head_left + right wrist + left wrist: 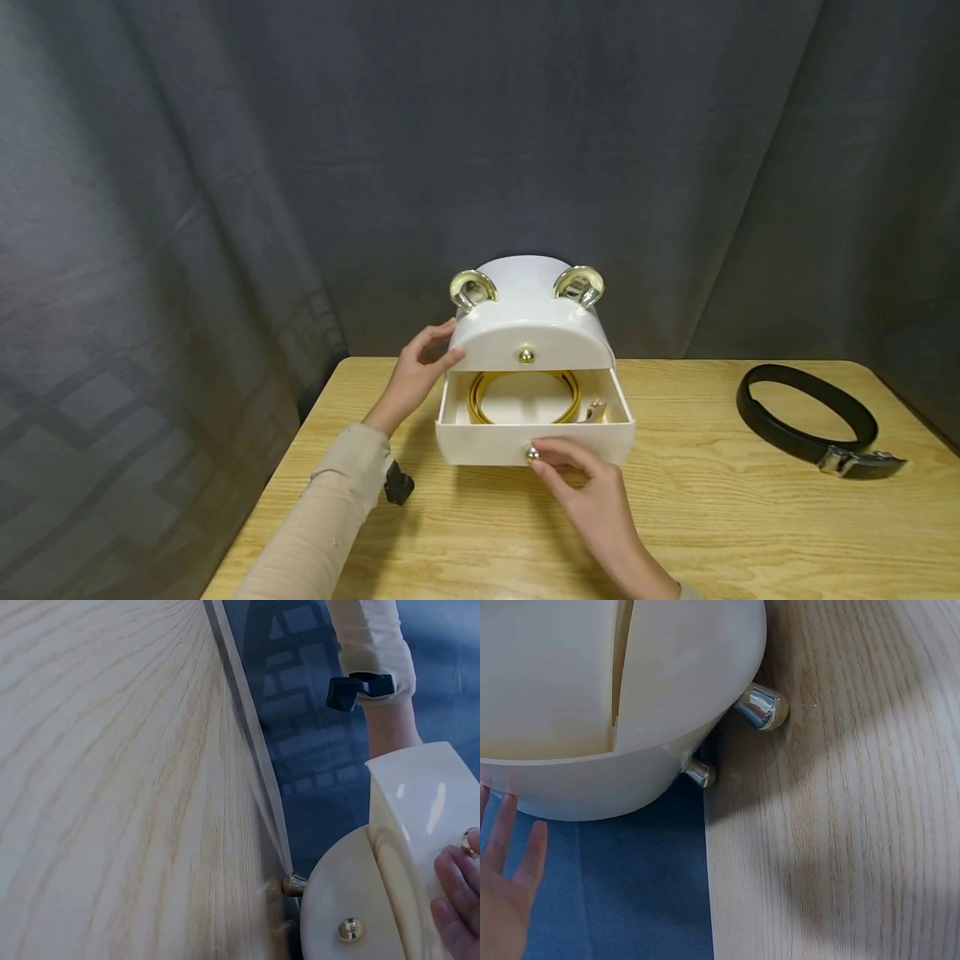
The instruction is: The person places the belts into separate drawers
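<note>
A white box with two shiny gold ears on top stands on the table, its lower drawer pulled out toward me. Inside the drawer lie a coiled yellow belt and its small metal buckle at the right. My right hand pinches the round gold drawer knob between thumb and fingers. Against the left side of the box rests my left hand, thumb near the front edge. In the left wrist view, extended fingers reach up to the white wall.
A black belt with a metal buckle lies looped at the right of the wooden table. The box's upper front carries another gold knob. Dark grey curtain hangs behind the table's back edge.
</note>
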Action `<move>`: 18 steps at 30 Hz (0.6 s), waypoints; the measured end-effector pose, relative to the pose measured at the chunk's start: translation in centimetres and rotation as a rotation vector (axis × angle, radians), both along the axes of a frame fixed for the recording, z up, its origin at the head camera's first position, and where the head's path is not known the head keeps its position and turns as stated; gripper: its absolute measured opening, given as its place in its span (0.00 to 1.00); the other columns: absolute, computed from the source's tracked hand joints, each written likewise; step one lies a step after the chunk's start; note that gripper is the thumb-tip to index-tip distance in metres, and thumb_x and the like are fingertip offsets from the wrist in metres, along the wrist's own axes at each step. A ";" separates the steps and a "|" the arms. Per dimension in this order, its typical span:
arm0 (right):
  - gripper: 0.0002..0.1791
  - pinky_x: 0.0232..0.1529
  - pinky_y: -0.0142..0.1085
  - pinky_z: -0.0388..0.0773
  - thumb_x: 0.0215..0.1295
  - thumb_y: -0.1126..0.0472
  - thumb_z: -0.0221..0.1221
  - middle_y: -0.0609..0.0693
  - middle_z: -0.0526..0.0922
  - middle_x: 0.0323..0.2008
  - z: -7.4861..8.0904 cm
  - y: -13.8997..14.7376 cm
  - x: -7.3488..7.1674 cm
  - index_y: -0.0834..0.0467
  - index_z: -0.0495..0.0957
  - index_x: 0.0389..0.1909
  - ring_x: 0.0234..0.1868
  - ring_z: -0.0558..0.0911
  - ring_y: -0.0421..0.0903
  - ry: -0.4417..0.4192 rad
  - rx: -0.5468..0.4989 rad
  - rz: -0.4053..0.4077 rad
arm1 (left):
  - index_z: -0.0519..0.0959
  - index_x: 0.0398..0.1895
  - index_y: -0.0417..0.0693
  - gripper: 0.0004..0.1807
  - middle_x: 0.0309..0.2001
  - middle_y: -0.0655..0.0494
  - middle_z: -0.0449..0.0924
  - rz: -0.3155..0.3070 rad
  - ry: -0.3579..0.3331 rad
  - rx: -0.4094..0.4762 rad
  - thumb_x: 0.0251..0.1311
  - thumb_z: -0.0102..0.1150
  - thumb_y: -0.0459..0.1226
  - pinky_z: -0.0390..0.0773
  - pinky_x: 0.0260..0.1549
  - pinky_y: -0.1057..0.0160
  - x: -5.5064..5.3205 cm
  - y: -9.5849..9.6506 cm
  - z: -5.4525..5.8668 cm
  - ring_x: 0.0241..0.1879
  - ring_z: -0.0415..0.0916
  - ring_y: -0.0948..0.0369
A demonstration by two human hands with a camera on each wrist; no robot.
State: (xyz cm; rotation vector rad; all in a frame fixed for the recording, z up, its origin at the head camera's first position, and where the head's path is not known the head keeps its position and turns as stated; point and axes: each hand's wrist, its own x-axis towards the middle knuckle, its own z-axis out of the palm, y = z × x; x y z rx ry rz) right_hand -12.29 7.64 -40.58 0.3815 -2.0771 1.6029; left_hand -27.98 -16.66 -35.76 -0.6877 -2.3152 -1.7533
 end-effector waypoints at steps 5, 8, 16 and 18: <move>0.15 0.40 0.28 0.79 0.53 0.72 0.71 0.41 0.87 0.34 -0.1 -0.2 -0.3 0.53 0.87 0.41 0.34 0.85 0.39 -0.010 -0.004 -0.005 | 0.74 0.64 0.49 0.22 0.71 0.58 0.65 0.014 0.004 -0.012 0.68 0.62 0.38 0.72 0.58 0.48 0.0 0.1 0.0 0.65 0.68 0.56; 0.16 0.40 0.29 0.80 0.52 0.72 0.71 0.41 0.87 0.34 -0.1 -0.3 -0.4 0.54 0.87 0.41 0.33 0.85 0.40 -0.006 -0.009 -0.007 | 0.74 0.64 0.52 0.22 0.71 0.61 0.65 0.025 0.002 -0.024 0.68 0.62 0.40 0.73 0.56 0.49 0.2 0.1 0.0 0.63 0.69 0.57; 0.16 0.39 0.28 0.79 0.52 0.73 0.71 0.41 0.87 0.33 -0.1 -0.3 -0.5 0.54 0.87 0.41 0.33 0.84 0.40 -0.015 -0.013 -0.015 | 0.74 0.64 0.52 0.22 0.71 0.60 0.65 0.038 -0.004 -0.037 0.68 0.62 0.41 0.74 0.56 0.51 0.6 0.3 0.1 0.63 0.70 0.57; 0.17 0.39 0.28 0.80 0.52 0.74 0.71 0.41 0.87 0.34 -0.1 -0.2 -0.6 0.54 0.87 0.41 0.33 0.84 0.40 -0.016 -0.013 -0.020 | 0.74 0.64 0.52 0.22 0.72 0.57 0.64 0.035 -0.005 -0.037 0.68 0.61 0.41 0.73 0.55 0.50 0.7 0.4 0.2 0.62 0.69 0.56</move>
